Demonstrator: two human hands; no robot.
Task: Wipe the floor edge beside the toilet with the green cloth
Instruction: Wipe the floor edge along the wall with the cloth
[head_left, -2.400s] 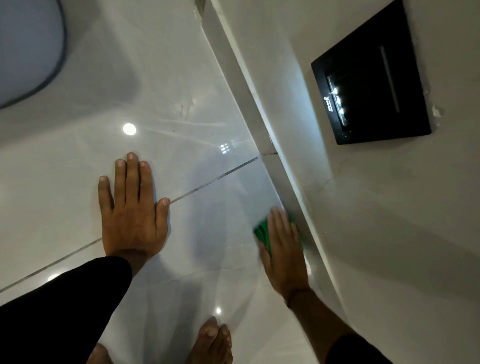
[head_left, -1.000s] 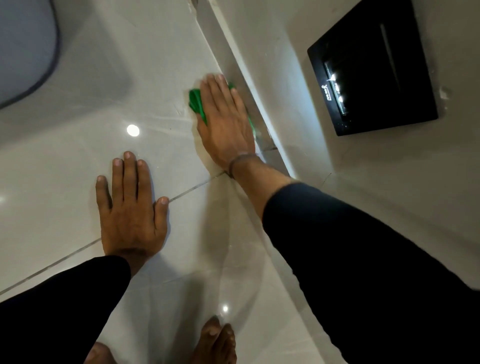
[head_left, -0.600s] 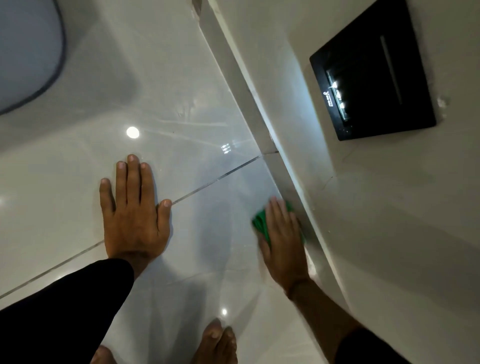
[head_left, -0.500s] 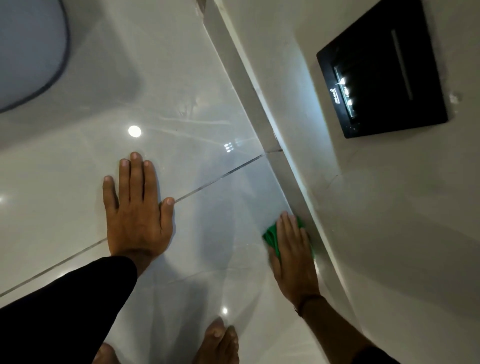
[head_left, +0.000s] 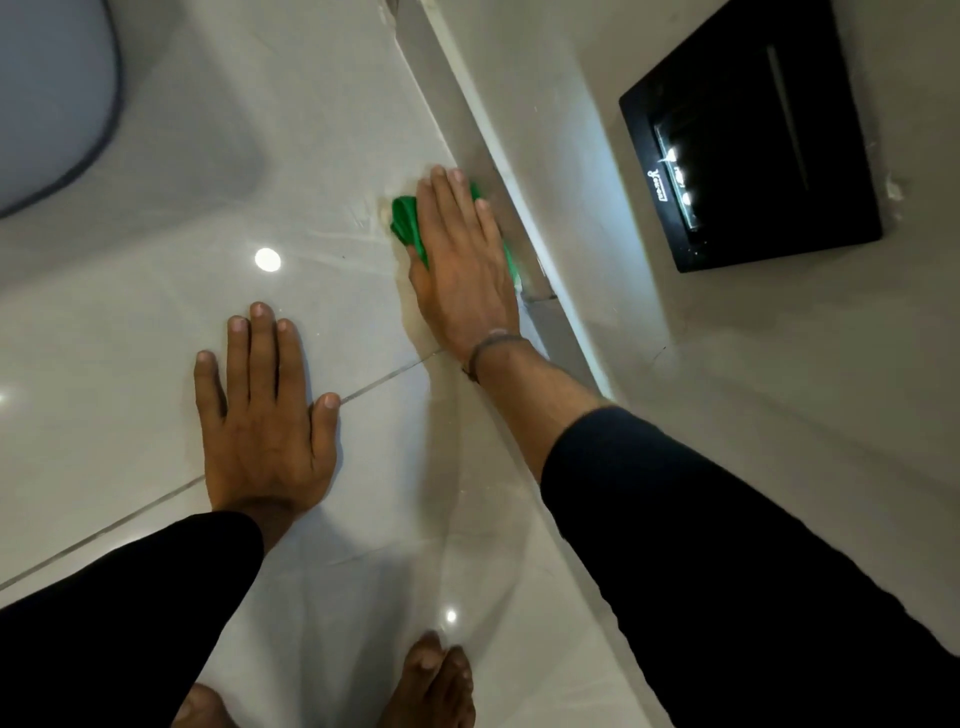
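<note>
My right hand (head_left: 462, 260) lies flat on the green cloth (head_left: 406, 221), pressing it onto the glossy white floor right against the grey skirting strip (head_left: 467, 130) at the foot of the wall. Most of the cloth is hidden under the palm; only its left part and a sliver on the right show. My left hand (head_left: 262, 410) rests flat on the floor tile with fingers spread, holding nothing. The toilet (head_left: 47, 98) curves into view at the top left.
A black panel (head_left: 748, 140) with small lights is set in the wall on the right. A grout line (head_left: 384, 379) crosses the floor between my hands. My bare feet (head_left: 431, 686) stand at the bottom edge.
My right hand has slid the green cloth forward along the skirting, from near my body to past the grout line. My left hand has stayed planted.
</note>
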